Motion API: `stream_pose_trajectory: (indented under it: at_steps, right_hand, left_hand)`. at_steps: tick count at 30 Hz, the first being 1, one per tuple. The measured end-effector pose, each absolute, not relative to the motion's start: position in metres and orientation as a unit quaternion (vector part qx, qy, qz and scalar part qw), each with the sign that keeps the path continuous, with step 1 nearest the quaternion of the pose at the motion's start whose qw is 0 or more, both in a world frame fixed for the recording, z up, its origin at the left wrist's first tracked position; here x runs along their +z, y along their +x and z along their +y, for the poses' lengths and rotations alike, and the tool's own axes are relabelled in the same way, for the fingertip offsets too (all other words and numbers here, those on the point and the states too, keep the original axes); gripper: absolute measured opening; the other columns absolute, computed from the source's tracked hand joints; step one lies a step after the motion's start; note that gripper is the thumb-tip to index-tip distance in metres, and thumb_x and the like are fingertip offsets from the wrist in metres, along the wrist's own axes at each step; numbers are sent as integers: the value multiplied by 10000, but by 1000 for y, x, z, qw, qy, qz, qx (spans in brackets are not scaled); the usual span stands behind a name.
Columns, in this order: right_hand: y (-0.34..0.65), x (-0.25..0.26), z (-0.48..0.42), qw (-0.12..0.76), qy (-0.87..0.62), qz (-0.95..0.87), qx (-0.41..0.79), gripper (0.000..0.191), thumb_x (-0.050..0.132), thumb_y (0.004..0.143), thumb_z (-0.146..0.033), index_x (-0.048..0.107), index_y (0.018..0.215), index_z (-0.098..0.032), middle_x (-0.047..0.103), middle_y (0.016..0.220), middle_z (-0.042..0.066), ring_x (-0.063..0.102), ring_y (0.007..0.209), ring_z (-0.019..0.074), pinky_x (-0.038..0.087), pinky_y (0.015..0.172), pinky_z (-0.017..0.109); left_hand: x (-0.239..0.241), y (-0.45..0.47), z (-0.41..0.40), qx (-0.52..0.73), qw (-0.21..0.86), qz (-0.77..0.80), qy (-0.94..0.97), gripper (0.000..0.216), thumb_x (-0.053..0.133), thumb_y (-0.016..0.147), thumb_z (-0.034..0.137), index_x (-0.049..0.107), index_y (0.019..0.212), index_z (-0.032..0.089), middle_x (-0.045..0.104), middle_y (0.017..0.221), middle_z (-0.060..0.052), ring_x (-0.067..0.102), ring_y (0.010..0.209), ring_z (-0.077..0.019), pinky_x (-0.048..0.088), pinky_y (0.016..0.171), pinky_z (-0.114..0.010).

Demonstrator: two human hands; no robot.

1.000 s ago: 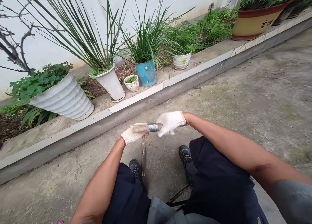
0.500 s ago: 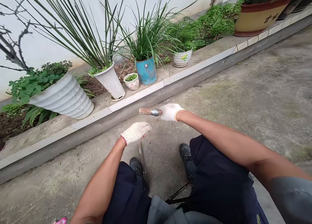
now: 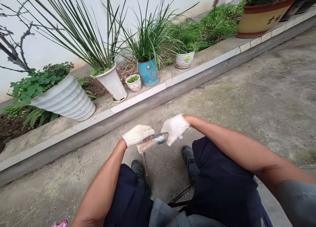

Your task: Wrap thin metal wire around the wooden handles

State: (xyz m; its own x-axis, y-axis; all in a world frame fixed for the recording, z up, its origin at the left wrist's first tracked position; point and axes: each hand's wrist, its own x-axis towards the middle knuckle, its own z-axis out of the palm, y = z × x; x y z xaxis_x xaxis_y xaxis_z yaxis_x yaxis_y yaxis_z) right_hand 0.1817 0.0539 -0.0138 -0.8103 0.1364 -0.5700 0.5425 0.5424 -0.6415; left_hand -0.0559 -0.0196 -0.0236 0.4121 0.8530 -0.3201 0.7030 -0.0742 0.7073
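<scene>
Both my hands wear white knitted gloves. My right hand (image 3: 174, 129) grips one end of a short wooden stick (image 3: 149, 144), which has silvery wire (image 3: 160, 138) wound round it near that hand. The stick slants down to the left, and its free end is blurred by motion. My left hand (image 3: 138, 134) is closed just above that end, fingers curled. Whether it touches the stick or pinches a strand of wire, I cannot make out. Below the stick, a thin flat strip (image 3: 144, 164) lies on the concrete beside my left shoe (image 3: 137, 167).
A low tiled ledge (image 3: 138, 101) runs across in front, bearing a ribbed white pot (image 3: 65, 98), a tall white pot (image 3: 113, 83), a small patterned pot (image 3: 134, 85), a blue pot (image 3: 148, 73) and a yellow-brown planter (image 3: 259, 21). Something pink (image 3: 61, 223) shows at the bottom left.
My right hand has come down and slightly right, tilting the wire-wound stick so its free end swings down below my left hand. My left hand has barely moved.
</scene>
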Motion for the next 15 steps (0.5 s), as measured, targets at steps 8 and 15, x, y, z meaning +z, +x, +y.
stream_pose_trajectory:
  at_steps: [8,15]
  right_hand:
    - [177,-8,71,34,407,854,-321,416,612,824,-574,699,931,-181,690,695,42,661,582,175,442,556,242]
    - [171,-15,80,56,514,846,-129,409,600,855,-476,744,1126,-205,755,1095,173,721,1010,334,522,805,371]
  left_hand:
    - [-26,-47,-17,104,413,545,722,475,429,995,542,610,758,173,668,702,-25,639,615,-150,495,658,-259]
    - [-26,-39,-18,65,426,565,704,313,458,951,410,667,1011,184,649,723,13,629,615,-149,481,627,-254]
